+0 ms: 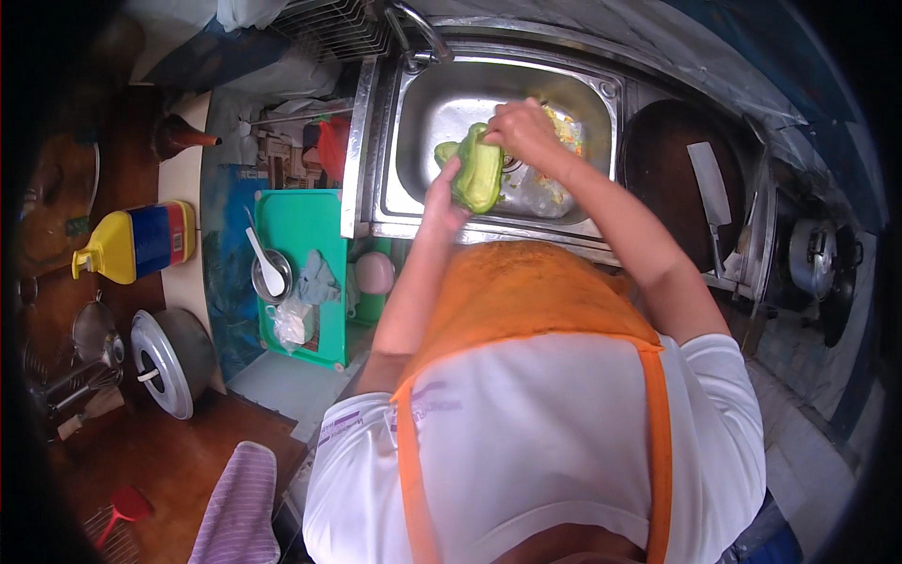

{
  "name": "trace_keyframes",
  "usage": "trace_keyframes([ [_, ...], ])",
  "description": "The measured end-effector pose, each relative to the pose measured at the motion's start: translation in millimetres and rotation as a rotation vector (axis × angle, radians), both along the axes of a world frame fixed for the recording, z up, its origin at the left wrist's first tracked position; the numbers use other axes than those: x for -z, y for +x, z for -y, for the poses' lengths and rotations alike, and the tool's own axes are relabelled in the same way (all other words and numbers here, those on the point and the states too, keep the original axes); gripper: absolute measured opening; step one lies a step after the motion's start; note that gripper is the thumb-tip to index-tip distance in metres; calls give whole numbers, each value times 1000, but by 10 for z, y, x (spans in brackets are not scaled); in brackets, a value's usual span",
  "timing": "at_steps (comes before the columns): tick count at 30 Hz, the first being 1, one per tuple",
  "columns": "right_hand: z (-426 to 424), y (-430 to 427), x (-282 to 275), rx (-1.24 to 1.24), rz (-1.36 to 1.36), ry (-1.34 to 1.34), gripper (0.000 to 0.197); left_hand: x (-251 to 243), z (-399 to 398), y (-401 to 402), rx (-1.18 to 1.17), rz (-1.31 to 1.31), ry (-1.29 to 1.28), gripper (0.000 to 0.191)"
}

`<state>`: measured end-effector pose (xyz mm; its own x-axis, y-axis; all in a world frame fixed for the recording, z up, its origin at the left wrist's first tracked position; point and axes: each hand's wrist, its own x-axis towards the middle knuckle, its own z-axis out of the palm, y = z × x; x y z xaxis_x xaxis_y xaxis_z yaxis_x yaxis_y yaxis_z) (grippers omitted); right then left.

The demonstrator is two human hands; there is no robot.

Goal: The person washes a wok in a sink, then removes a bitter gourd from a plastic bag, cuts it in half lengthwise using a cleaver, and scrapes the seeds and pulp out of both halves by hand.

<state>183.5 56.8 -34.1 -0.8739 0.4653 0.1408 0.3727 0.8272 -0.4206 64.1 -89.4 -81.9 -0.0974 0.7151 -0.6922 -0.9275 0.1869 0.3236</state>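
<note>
My left hand (447, 197) grips a halved green gourd (480, 173) over the sink, its pale hollowed side showing. Close against the gourd's upper edge are the bent fingers of my right hand (525, 130); whether they pinch something is hidden. Another green piece (445, 151) shows behind the gourd, to its left. The stainless steel sink (423, 113) has food scraps (566, 130) on its right side, beside a clear plastic bag (546, 194). Small green bits lie near the drain.
A faucet (430, 32) rises at the sink's back left. A cleaver (710, 183) lies on a dark round board (655, 148) to the right. On the left, a green stand (331, 218) bears a metal bowl (262, 285) with a white spoon (266, 264).
</note>
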Motion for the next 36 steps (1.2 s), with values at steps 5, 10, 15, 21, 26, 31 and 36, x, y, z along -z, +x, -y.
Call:
trace_keyframes([
  [5, 265, 79, -21, -27, 132, 72, 20, -148, -47, 64, 15, -209, 31, 41],
  [10, 531, 125, 51, -61, 44, -57, 17, -131, -114, 64, 9, -600, 82, 41],
  [15, 98, 159, 212, 195, -17, 40, 21, -195, -153, 62, 47, -501, 58, 42],
  [21, 629, 245, 106, -115, 183, -203, 24, -239, -67, 35, 19, -631, 101, 40],
  [26, 256, 246, 152, 103, -8, 34, 21, -125, -71, 114, -13, -497, 41, 39],
  [31, 521, 211, 95, -214, 114, -6, 17, -263, -69, 64, 79, -483, -18, 39],
  [36, 9, 157, 315, 33, 50, 164, 18, -158, -77, 108, 109, -211, -116, 44],
])
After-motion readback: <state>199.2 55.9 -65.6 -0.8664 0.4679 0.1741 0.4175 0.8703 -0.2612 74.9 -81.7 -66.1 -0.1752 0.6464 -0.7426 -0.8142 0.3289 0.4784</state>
